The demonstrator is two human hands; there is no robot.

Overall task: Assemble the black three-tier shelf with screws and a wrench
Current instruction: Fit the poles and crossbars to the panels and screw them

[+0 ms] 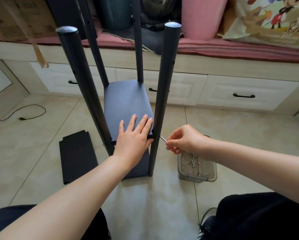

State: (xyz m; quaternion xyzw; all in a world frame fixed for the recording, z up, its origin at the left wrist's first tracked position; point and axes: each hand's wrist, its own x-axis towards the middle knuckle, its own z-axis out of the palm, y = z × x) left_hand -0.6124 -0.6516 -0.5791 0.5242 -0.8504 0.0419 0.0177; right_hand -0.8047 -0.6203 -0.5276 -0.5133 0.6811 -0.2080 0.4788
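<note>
Shelf frame (pixel 128 101) stands on the tiled floor (pixel 231 129), four poles upright. Left hand (pixel 134 135) lies flat, fingers spread, on the middle board at its near right corner, thumb under the edge. Right hand (pixel 183 140) pinches a screw (pixel 163 138) set against the near right pole (pixel 162 101). Clear tray (pixel 197 168) of screws sits just right of that pole; loose board (pixel 77 156) lies left. Drawer fronts (pixel 240 94) close off the space behind.

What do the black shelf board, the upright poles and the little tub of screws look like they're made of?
Shelf board: probably painted wood or fibreboard; flat, matte, faint sheen. Poles: likely painted metal tube; smooth, drilled holes. Tub: clear plastic, see-through walls. Screws: shiny bare metal.
</note>
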